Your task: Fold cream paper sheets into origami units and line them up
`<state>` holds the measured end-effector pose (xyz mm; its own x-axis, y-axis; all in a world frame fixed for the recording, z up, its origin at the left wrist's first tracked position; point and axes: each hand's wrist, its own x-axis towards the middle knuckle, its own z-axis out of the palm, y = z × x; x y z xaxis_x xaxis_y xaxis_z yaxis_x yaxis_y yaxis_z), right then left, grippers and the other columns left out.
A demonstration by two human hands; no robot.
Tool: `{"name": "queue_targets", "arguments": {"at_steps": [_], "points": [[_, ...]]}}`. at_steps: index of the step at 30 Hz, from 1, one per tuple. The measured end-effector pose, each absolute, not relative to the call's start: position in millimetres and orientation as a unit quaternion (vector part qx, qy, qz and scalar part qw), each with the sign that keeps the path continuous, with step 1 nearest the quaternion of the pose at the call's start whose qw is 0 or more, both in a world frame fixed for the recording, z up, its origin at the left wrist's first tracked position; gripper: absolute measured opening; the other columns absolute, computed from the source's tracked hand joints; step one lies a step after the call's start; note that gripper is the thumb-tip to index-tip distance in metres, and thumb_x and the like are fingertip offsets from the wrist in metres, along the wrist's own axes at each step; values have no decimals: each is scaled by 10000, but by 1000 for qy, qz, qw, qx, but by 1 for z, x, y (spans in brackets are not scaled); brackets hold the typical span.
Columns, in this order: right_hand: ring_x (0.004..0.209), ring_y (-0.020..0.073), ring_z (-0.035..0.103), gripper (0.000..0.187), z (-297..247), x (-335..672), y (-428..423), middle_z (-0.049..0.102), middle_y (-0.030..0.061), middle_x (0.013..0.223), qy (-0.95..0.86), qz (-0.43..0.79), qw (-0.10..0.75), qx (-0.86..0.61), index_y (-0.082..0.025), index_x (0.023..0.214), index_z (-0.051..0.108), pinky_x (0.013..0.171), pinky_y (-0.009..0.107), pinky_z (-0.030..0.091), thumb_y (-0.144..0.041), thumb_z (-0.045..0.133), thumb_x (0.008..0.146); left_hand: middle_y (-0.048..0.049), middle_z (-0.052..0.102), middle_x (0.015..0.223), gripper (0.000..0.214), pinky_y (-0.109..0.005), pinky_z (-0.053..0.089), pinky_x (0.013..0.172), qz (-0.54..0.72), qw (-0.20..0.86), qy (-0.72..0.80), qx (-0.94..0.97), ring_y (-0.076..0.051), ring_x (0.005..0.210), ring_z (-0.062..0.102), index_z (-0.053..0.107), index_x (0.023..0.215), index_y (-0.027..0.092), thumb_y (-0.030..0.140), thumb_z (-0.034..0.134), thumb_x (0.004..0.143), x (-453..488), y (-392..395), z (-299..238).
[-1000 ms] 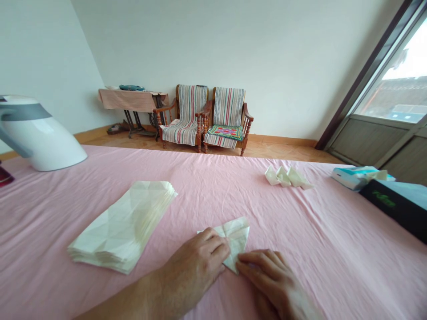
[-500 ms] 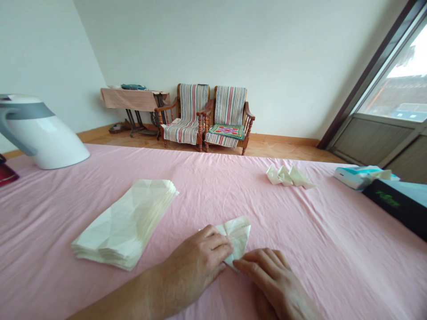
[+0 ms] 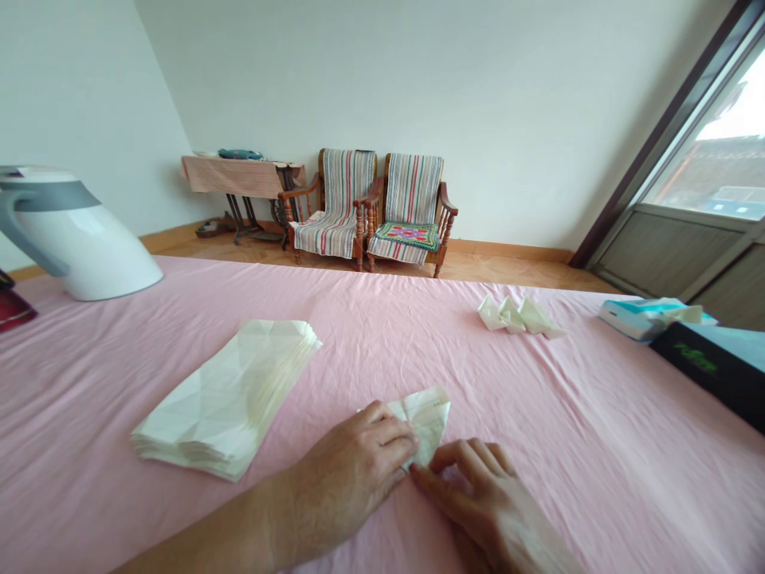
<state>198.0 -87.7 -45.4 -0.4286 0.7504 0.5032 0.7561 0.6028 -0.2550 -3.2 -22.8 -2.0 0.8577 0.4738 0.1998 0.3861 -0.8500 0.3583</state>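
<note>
On the wrinkled pink cloth (image 3: 382,335), close in front of the person, lies a pale cream sheet of paper folded to a pointed shape (image 3: 433,410), with both bare hands at its near side. The left hand (image 3: 358,462) lies over the left part of it, fingers bent and close together, apparently pressing it down so that it does not slide; whether the thumb has hold from below cannot be told. The right hand (image 3: 487,494) meets the paper's near corner with its leading fingertips, the fingers curled with little gap between them; whether they pinch the edge or only press along it is hidden. Set from opposite sides like this, one hand seems to steady while the other bears on the fold.

To the left, a thick stack of creased cream paper sheets (image 3: 233,391) lies flat, likely put there to be within easy reach yet clear of the hands. Farther off to the right, a short row of pointed cream folded-paper pieces (image 3: 519,316) sits close together, probably to keep them tidy and uncrushed. A white jug with a grey collar and handle (image 3: 111,247) stands well apart at the far left, presumably where it will not be knocked.
</note>
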Motion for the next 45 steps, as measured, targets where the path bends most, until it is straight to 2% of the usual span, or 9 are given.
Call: {"name": "queue_targets", "arguments": {"at_steps": [4,9,13,18,23,30,34,38,45], "points": [[695,213,597,282,-33,198,-87,650,61,848,-871,-68,254,-414,-213,1007,622,608,348,447,-119,380,896,-34,642,1114,164,-367,405,992,143,150,228,951,-210,1052,537,604,1096,172,125,526,960,-4,-23,1],[686,188,642,311,-21,196,-88,691,45,818,-887,-116,238,-378,-190,931,621,639,329,502,-33,354,899,-42,650,1106,177,-371,418,990,150,153,230,949,-210,1049,551,612,1107,180,136,527,958,-4,-24,5],[701,179,656,313,-23,196,-89,690,27,785,-884,-97,272,-369,-200,909,607,715,330,511,-17,354,897,-37,654,1107,186,-367,425,985,159,161,234,946,-209,1068,549,612,1109,186,130,539,948,-5,-25,6],[646,177,605,300,-42,206,-92,646,28,739,-847,-4,389,-363,-226,823,559,597,310,457,-118,318,964,-38,645,1123,182,-357,429,975,147,161,226,949,-211,1055,538,611,1112,168,129,546,946,-5,-23,8],[733,186,599,266,-46,210,-92,643,56,847,-829,66,388,-398,-219,963,582,643,312,448,-83,360,911,-50,650,1103,180,-350,436,965,154,157,212,952,-208,1046,541,621,1097,161,115,531,948,-5,-22,9],[877,217,601,478,-41,195,-85,677,59,1062,-853,37,336,-397,-266,1258,549,762,356,450,-70,406,847,-46,660,1128,335,-333,411,978,155,192,202,948,-181,1044,558,637,1109,176,-7,462,890,-9,-16,8],[864,220,588,552,-37,192,-83,675,43,1068,-862,33,300,-409,-282,1287,540,746,355,446,-43,421,803,-32,659,1144,459,-345,404,973,139,230,211,940,-180,1047,560,661,1097,192,-59,453,773,-11,-9,12],[831,234,580,596,-33,187,-81,669,51,1014,-860,3,278,-428,-286,1285,549,708,363,453,-60,475,738,-40,669,1112,385,-346,411,945,146,255,211,932,-181,1016,569,677,1079,204,-3,431,867,-11,-5,13],[835,249,596,516,-20,182,-81,667,60,1033,-871,-19,218,-439,-265,1222,590,696,366,474,-182,616,714,-54,669,1076,300,-326,429,905,179,267,207,924,-183,980,562,688,1098,201,86,445,964,-10,-4,8]]}}
